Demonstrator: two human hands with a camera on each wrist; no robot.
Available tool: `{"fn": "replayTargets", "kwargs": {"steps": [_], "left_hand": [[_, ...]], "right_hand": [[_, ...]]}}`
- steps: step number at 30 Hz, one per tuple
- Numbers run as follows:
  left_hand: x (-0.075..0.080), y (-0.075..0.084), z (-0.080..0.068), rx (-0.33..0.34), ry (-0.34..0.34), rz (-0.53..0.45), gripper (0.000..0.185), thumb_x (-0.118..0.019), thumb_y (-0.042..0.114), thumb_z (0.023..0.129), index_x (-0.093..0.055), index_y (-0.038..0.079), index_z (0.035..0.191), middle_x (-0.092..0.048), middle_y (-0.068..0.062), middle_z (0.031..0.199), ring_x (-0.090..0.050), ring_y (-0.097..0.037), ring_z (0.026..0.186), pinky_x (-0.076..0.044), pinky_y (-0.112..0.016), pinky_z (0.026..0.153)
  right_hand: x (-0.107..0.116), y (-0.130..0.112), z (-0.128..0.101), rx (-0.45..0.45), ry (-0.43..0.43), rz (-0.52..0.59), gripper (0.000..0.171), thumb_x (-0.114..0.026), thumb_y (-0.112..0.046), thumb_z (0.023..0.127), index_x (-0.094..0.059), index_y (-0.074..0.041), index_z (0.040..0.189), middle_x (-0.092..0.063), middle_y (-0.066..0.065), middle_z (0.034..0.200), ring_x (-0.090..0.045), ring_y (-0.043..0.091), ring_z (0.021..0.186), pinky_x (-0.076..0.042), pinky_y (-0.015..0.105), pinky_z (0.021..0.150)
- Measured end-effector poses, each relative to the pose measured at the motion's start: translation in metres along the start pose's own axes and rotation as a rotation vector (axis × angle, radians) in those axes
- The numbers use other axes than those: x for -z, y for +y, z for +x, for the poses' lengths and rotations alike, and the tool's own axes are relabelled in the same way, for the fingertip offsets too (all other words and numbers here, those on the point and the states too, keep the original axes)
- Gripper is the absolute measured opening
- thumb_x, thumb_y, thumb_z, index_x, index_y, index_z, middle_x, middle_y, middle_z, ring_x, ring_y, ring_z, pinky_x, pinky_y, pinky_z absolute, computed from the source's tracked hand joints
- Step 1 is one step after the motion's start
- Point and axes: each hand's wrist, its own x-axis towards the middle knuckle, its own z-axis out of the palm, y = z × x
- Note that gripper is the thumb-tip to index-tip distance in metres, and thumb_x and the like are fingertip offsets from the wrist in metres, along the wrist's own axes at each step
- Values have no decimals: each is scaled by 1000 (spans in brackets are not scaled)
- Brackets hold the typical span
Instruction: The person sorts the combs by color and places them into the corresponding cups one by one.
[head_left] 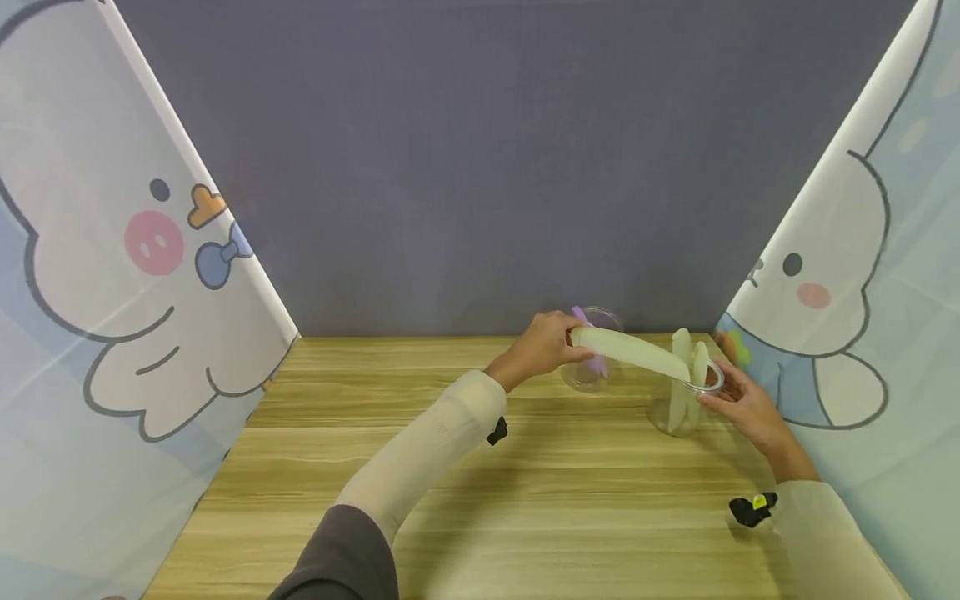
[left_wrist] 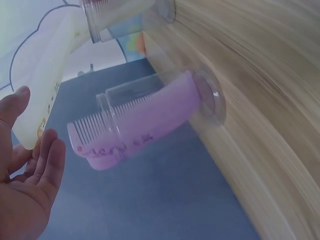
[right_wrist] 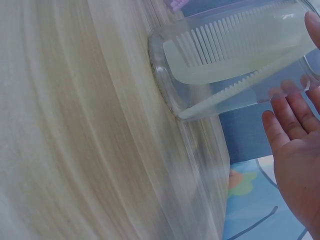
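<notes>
My left hand point(head_left: 546, 346) pinches one end of a pale yellow-green comb point(head_left: 633, 352) between thumb and fingers. That comb slants down to the right, its far end overlapping the rim of a clear plastic cup point(head_left: 658, 414) in the head view. Around the cup's upper part, my right hand point(head_left: 753, 410) grips with the thumb on the near side. Two more pale combs point(right_wrist: 205, 72) stand inside this cup, which rests upright on the table. In the left wrist view, a purple comb point(left_wrist: 155, 112) leans in a second clear cup point(left_wrist: 216, 97), close beside the left hand.
The wood-grain table point(head_left: 525, 517) ends at a dark grey panel point(head_left: 480, 167) just behind the cups. Printed cartoon curtains point(head_left: 825, 350) hang at both sides, the right one close to the right hand. A small black object point(head_left: 497, 431) shows beside the left wrist.
</notes>
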Motion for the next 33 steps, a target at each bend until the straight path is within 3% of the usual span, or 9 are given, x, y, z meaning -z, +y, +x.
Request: {"fn": "replayTargets", "kwargs": {"steps": [3,6,10,14,17,22,27,33], "left_hand": [[-1,7,5,-20,14,21,33,-81,36,88,-75,11,108,-68,1,81,-51,-8,73,-44,-19,66],[-3,13,9,-44,24,43,36,-82,34,88,-73,9,113,-70,1,82,-53,-8,71,-50,-21,77],[-5,22,15,-60,37,28,42,-82,31,88,-72,7,120,-75,0,86,-62,-7,75,-52,-19,83],[-9,32,21,-81,61,39,49,-81,31,89,-69,4,127,-76,-1,91,-65,-9,82,-51,-14,75],[-13,38,26,-95,80,57,52,-80,31,89,-67,2,130,-76,-2,95,-64,-11,88,-51,-13,77],[-17,52,33,-51,104,50,52,-80,29,89,-66,3,132,-76,-1,102,-65,-11,97,-51,-19,95],[-23,67,39,-5,106,24,52,-77,29,92,-63,5,136,-73,-1,113,-63,-9,101,-46,-7,81],[-35,82,48,54,150,24,52,-76,30,93,-59,7,138,-68,1,115,-61,-6,101,-44,-4,81]], "right_hand": [[1,-1,0,-7,7,-35,67,-65,6,94,-38,-8,154,-57,-32,118,-56,-18,106,-49,5,80],[0,0,0,-15,9,-59,69,-65,6,94,-34,-1,155,-56,-35,117,-54,-19,106,-49,4,80],[0,1,0,-24,13,-63,67,-66,5,94,-38,-10,153,-57,-33,114,-56,-19,104,-49,5,80],[0,2,0,-23,11,-53,66,-66,4,95,-40,-15,153,-58,-30,113,-58,-17,102,-50,5,79],[1,1,1,-34,10,-56,72,-66,4,95,-32,-3,157,-55,-34,115,-55,-19,103,-49,4,80],[3,3,3,-59,15,-91,78,-66,3,95,-19,13,156,-47,-41,118,-50,-24,105,-47,2,82],[4,0,1,-63,14,-85,78,-66,3,95,-18,13,156,-47,-40,118,-50,-24,105,-47,2,82],[1,-2,-1,-43,17,-51,78,-66,4,95,-18,14,156,-52,-38,117,-54,-20,102,-48,3,80]]}}
